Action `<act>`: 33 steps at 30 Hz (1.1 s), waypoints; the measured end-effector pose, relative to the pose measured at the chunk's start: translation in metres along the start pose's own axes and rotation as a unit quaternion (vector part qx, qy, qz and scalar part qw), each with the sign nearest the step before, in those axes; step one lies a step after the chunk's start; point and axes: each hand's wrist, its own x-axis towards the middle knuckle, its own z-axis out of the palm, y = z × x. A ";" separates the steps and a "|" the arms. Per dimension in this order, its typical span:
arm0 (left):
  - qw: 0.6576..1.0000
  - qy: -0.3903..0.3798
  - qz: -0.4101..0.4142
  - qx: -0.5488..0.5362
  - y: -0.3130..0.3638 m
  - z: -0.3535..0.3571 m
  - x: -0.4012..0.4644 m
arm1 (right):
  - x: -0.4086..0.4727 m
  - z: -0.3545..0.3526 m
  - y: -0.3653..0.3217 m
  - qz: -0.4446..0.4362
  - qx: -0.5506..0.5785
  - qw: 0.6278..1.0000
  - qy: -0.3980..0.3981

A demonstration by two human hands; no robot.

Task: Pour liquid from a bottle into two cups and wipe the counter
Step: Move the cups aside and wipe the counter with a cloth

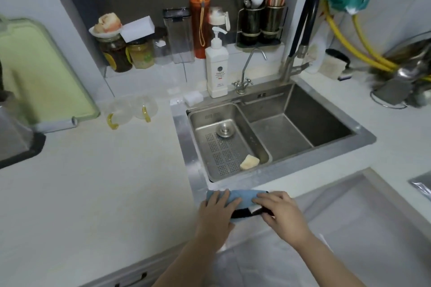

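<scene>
Wiping step: both hands (215, 212) (281, 212), fingers flat, pressing blue cloth (242, 198) at sink (363, 137) front edge; next, likely sweeping across counter (105, 193)

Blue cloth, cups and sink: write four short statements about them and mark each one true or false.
1. Both hands rest on the blue cloth at the sink's near edge. True: left hand, right hand.
2. The two clear cups stand inside the sink. False: they stand on the counter left of it.
3. The strainer tray holds a pale scrap. True.
4. The white pump bottle lies on its side. False: it stands upright behind the sink.
</scene>
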 end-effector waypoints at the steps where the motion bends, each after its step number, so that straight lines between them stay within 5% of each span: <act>1: 1.000 -0.003 0.013 -0.001 -0.001 -0.005 0.002 | 0.003 -0.006 0.005 0.014 0.045 0.999 -0.012; 6: 0.989 0.011 0.063 -0.135 -0.012 -0.051 0.024 | 0.017 -0.035 0.020 0.127 0.249 0.959 -0.051; 12: 0.960 -0.003 0.015 -0.279 -0.012 -0.109 0.066 | 0.043 -0.071 0.034 0.258 0.394 0.881 0.049; 20: 0.903 0.045 -0.032 -0.426 0.000 -0.188 0.139 | 0.084 -0.142 0.040 0.327 0.517 0.777 0.151; 24: 0.873 0.040 -0.037 -0.485 0.013 -0.222 0.168 | 0.096 -0.178 0.050 0.311 0.525 0.782 0.129; 30: 0.745 -0.067 0.002 -0.664 0.020 -0.274 0.208 | 0.140 -0.235 0.077 0.302 0.525 0.762 0.230; 33: 0.722 -0.066 0.052 -0.686 0.023 -0.303 0.237 | 0.165 -0.269 0.096 0.267 0.524 0.764 0.264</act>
